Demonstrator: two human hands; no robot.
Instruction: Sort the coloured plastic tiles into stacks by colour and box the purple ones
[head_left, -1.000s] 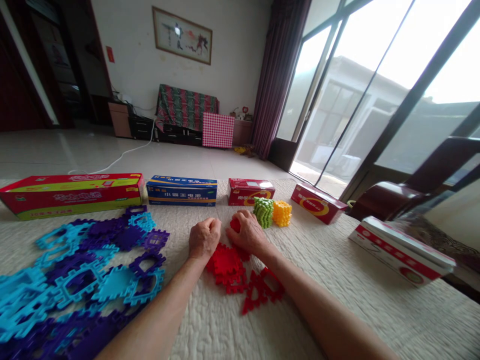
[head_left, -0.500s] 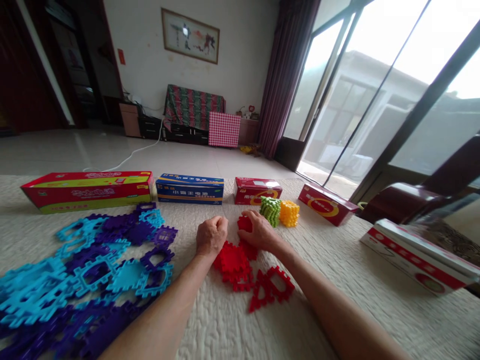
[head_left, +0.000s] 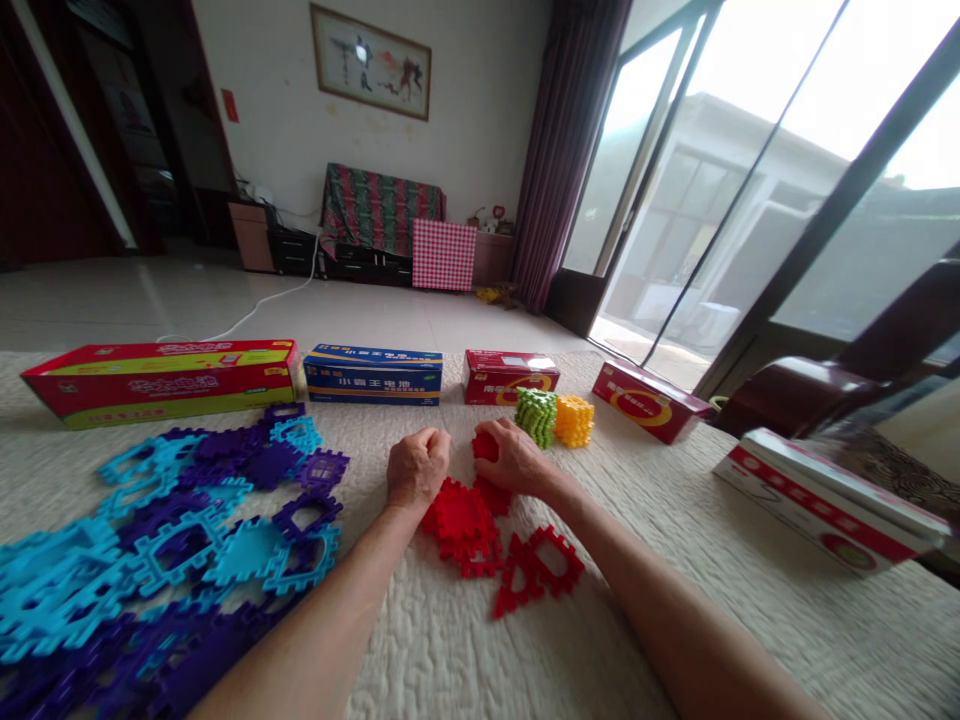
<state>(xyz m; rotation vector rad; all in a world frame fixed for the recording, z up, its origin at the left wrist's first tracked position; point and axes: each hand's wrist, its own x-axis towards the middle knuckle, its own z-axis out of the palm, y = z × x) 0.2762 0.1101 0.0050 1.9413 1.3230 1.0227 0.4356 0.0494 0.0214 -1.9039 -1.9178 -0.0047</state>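
Observation:
My left hand [head_left: 415, 468] is curled into a fist on the cream quilted cover [head_left: 465, 640], beside a pile of red toothed foam tiles [head_left: 463, 518]. My right hand [head_left: 517, 460] is closed over a red foam piece [head_left: 484, 446] at the far edge of that pile. Two more red open-frame tiles [head_left: 538, 570] lie just in front of my right forearm. A green foam cube [head_left: 537, 415] and a yellow foam cube [head_left: 574, 421] stand right behind my right hand.
Many blue and purple foam tiles [head_left: 180, 530] spread over the left side. A row of boxes stands at the far edge: a long red-green one [head_left: 161, 380], a blue one [head_left: 373, 375], two red ones [head_left: 510, 375] [head_left: 649, 400]. A white-red box [head_left: 825, 500] lies at right.
Both hands stay at the red pile, with only slight shifts. The view itself has moved a little.

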